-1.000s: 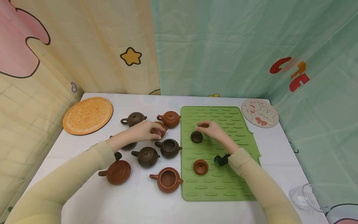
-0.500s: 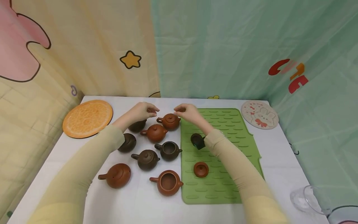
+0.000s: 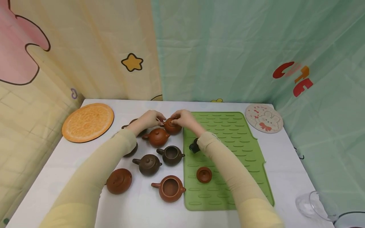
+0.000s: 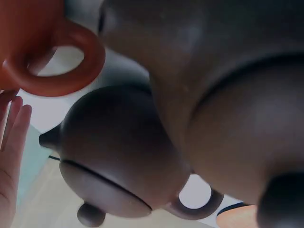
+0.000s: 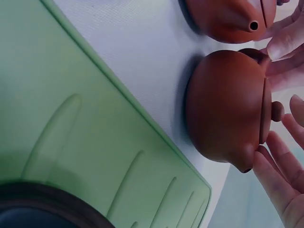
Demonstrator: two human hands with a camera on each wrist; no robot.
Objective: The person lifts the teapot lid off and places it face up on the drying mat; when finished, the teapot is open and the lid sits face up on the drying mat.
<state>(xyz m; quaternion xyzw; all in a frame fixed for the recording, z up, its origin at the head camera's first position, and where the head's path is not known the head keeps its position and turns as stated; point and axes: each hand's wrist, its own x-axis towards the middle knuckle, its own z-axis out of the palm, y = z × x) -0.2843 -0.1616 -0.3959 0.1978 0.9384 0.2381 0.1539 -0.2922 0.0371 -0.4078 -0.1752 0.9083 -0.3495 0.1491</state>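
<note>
A reddish-brown lidded teapot (image 3: 172, 128) stands at the back, beside the mat's edge. My left hand (image 3: 151, 120) pinches its handle with thumb and fingers, best seen in the right wrist view. My right hand (image 3: 186, 120) is at its spout side, fingers extended. In the right wrist view, those fingers touch the teapot (image 5: 223, 104) near the spout and lid edge, with one fingertip close to the lid knob (image 5: 278, 111). A second reddish teapot (image 3: 157, 137) sits just in front. Dark brown teapots (image 4: 118, 147) stand near my left wrist.
A lidless dark teapot (image 3: 172, 154), a lidded dark one (image 3: 148, 164), a lidless red one (image 3: 170, 188) and a red lidded one (image 3: 120, 181) stand nearer. A red lid (image 3: 204, 174) lies on the green mat (image 3: 228, 190). A clear cup (image 3: 313, 205) lies right; an orange disc (image 3: 88, 123) back left.
My left hand has left the middle red teapot and moved back and right to the far one's handle. My right hand has moved left from above the dark lid to the same teapot.
</note>
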